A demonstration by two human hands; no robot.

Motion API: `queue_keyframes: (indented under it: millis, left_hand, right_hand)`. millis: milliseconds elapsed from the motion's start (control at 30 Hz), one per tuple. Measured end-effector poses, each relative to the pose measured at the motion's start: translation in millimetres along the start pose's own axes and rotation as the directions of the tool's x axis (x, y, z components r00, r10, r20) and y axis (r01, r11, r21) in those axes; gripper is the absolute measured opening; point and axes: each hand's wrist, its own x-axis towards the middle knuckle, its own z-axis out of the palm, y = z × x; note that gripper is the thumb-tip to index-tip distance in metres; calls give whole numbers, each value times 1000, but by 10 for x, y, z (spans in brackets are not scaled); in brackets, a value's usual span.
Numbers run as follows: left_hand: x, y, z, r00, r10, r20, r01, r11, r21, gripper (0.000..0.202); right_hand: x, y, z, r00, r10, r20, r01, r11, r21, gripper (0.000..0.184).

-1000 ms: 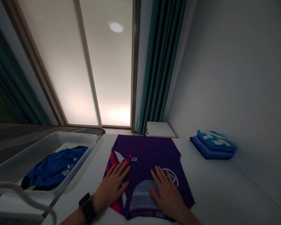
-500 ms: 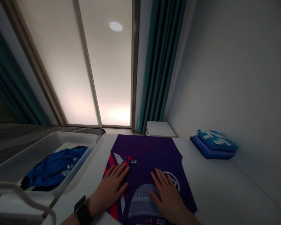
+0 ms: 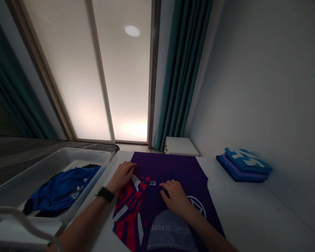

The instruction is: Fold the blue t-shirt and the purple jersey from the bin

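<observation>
A dark purple jersey (image 3: 170, 166) lies spread on the white table, with a red and white patterned part folded over at its left side. My left hand (image 3: 123, 175), a black watch (image 3: 105, 194) on its wrist, is at the jersey's upper left edge. Its fingers and thumb are closed together on the cloth there. My right hand (image 3: 176, 197) rests over the middle of the jersey, fingers bent and thumb apart, beside a small white label. Below it shows a grey panel with printed lettering.
To the left stands a translucent plastic bin (image 3: 102, 157) holding a blue and black garment (image 3: 65, 187). A stack of folded blue and purple clothes (image 3: 243, 164) sits at the right by the wall. Beyond the table's far edge is a small white cabinet (image 3: 181, 146).
My left hand has moved up and away from the jersey's middle to its upper left edge. My right hand has slid upward, its fingers now bent. More of the red patterned part shows.
</observation>
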Motion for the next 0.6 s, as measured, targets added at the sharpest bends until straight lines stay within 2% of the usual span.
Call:
queue_keyframes:
  millis: [67,133,300,467,600]
  left_hand:
    - [-37,-150,40,998,-42,-44,39,996,-76,31]
    - [-93,-253,64,996,-76,-45,69,987,-147,31]
    - [-148,-308,52,994,-106,-2,103,971,-218,32]
    - [-122,-284,17,991,-124,53,132,965,-225,32]
    - [-131,-312,0,982,-171,76,186,942,-281,33]
  right_hand:
    - [179,-22,36,1000,-19,-1,19,1000,10,28]
    - [352,-49,71,999,-45,25,44,999,18,28]
    - [653,-147,179,990,-93,105,97,995,-34,30]
    - [712,-232,284,983,-95,154,108,991,-76,30]
    - [690,-259,278,978,-98,186,111,992,-60,29]
